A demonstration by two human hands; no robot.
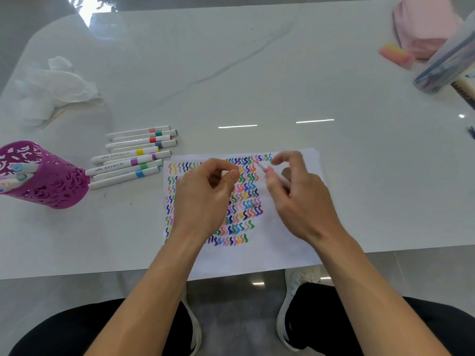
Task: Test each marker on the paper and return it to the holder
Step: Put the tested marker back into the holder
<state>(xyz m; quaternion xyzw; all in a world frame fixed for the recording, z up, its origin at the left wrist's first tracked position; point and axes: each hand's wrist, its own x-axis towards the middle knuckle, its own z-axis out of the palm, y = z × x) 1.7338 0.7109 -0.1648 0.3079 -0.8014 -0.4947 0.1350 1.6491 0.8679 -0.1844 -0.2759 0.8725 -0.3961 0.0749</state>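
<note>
A glossy white tabletop with faint grey veins, stone-like, fills most of what we see. At its near edge lies the white sheet of paper, covered in rows of wavy strokes in many colours.

The left hand is above the sheet with its fingers curled in tight. Thumb and forefinger pinch a small pale piece (the fingertips hide too much of it for us to say what it is).

The right hand holds a slim white-barrelled marker with a pink collar, tip aimed up and left at the top rows of strokes. The lower fingers curl round the barrel. The forefinger is stretched out and blurred, and we cannot tell whether the tip meets the paper.

At far left stands the magenta cut-out holder, cylindrical, with a few pale-capped markers in its mouth. Just beside it lies a row of loose white markers with coloured bands.

Further back we see a crumpled white tissue. At top right are a soft pink bundle, cut off by the frame, an orange-pink block, and a clear case running off the right edge.
</note>
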